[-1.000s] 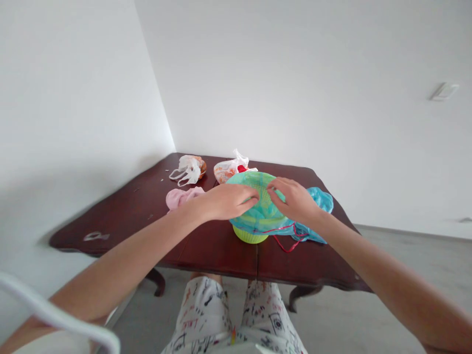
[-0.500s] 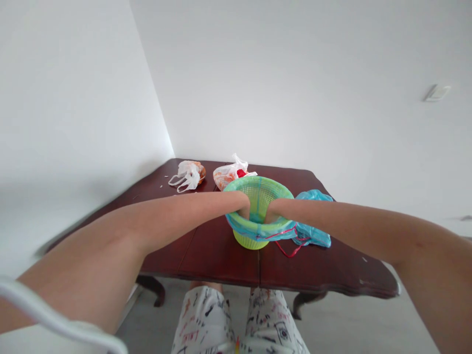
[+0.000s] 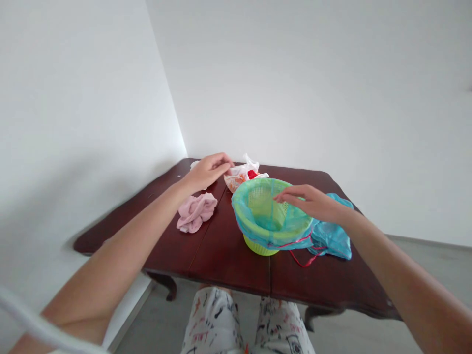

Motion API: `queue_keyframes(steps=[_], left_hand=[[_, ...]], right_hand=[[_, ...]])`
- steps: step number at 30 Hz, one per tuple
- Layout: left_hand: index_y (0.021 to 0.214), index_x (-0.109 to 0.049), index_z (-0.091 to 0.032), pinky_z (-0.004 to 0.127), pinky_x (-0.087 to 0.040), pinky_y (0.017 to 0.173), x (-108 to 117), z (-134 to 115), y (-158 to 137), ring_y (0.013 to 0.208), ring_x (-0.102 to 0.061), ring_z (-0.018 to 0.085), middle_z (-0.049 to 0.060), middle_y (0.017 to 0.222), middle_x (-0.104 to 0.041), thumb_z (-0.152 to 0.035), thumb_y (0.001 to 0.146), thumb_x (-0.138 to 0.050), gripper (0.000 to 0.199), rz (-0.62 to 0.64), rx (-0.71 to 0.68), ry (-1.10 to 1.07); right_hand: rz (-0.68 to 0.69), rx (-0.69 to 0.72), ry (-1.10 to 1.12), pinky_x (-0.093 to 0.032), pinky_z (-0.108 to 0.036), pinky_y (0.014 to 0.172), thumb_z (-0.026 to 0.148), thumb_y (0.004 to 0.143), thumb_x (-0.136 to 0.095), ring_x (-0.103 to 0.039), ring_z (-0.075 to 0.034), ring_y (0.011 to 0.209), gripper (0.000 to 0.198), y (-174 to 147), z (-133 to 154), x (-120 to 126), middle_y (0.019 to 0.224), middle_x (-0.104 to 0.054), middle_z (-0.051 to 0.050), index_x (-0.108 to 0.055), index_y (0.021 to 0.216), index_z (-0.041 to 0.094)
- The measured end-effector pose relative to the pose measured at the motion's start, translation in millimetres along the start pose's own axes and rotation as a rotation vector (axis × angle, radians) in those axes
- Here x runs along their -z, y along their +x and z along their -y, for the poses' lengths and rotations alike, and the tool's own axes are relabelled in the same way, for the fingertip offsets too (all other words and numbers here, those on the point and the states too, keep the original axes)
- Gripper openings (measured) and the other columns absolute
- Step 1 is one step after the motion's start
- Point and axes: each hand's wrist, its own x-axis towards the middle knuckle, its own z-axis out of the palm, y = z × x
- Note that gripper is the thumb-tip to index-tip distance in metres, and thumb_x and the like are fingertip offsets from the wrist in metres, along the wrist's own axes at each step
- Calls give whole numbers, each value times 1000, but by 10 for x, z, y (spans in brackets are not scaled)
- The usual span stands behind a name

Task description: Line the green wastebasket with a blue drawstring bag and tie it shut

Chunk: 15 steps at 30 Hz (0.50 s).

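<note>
A yellow-green basket (image 3: 261, 248) stands on the table, with a thin blue plastic bag (image 3: 246, 227) lining it and folded over its rim. My right hand (image 3: 309, 200) hovers over the basket's right side, fingers stretched out, nothing in them. Beyond the basket to the left, my left hand (image 3: 210, 169) is in the air with loosely bent fingers apart and empty. Its fingertips are close to a white plastic bag (image 3: 239, 172) with orange and red showing; I cannot tell if they touch it. A crumpled pink cloth (image 3: 196, 212) lies below my left forearm's wrist end.
The dark red wooden table (image 3: 228, 255) stands in a corner against white walls. More blue plastic (image 3: 334, 238) spreads right of the basket, with a red drawstring (image 3: 303, 261) trailing on the tabletop. Another white bag (image 3: 194, 164) is mostly hidden behind my left hand.
Both hands have come up out of the basket. My left hand has moved left and away towards the white bags, my right to above the rim. The pink cloth now shows.
</note>
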Motion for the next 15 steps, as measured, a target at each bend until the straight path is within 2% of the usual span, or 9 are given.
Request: queue_keyframes(steps=[1,3,4,5,7,9,12,15], left_hand=[[124,-80,-23,45,-67,107,164,262,-176,115,-86,31,13,126,-90,-69,111,-65,50,-59,68,82],[130,-80,-21,55,-65,118,343,806,-521,127,-83,40,18,139,-86,-80,100,-72,66,-99,224,292],[142,-78,-20,59,-59,128,358,1059,-665,141,-78,44,22,153,-81,-83,95,-75,79,-110,268,384],[156,-73,-18,62,-51,137,333,1284,-775,157,-68,48,24,168,-73,-85,92,-77,93,-79,296,452],[172,-63,-20,61,-38,148,206,1622,-875,179,-47,48,24,188,-55,-87,91,-79,107,-33,370,531],[180,-55,-19,62,-34,149,56,1814,-811,185,-36,50,25,198,-39,-86,95,-79,111,-40,439,569],[183,-48,-13,70,-32,146,-60,1940,-491,186,-25,60,35,201,-20,-86,99,-80,116,-134,520,612],[182,-41,-6,69,-33,144,-6,2040,-72,185,-21,62,40,199,-18,-90,101,-77,123,-243,590,645]], right_hand=[[-203,-1,41,-66,-43,115,57,121,-64,-85,-29,125,41,-215,-78,19,129,-93,-5,-94,124,29],[-610,-39,133,-68,-44,109,59,121,-65,-86,-29,119,40,-663,-337,-78,127,-93,-7,-92,124,30],[-785,-70,167,-69,-43,104,59,120,-67,-87,-29,112,39,-870,-507,-191,124,-93,-8,-92,120,30],[-872,-120,181,-70,-43,99,61,119,-67,-87,-29,108,40,-1051,-691,-335,123,-93,-9,-92,117,29],[-941,-233,193,-70,-44,94,64,117,-68,-87,-32,109,42,-1321,-1045,-680,125,-93,-10,-92,117,29],[-953,-303,177,-71,-46,97,66,115,-70,-86,-33,111,43,-1481,-1319,-1037,126,-92,-10,-91,122,29],[-1010,-370,119,-70,-47,97,67,113,-72,-85,-35,111,45,-1590,-1550,-1481,120,-91,-12,-90,123,27],[-1003,-390,113,-70,-43,88,69,109,-76,-85,-34,98,46,-1621,-1652,-1738,108,-90,-11,-90,118,26]])
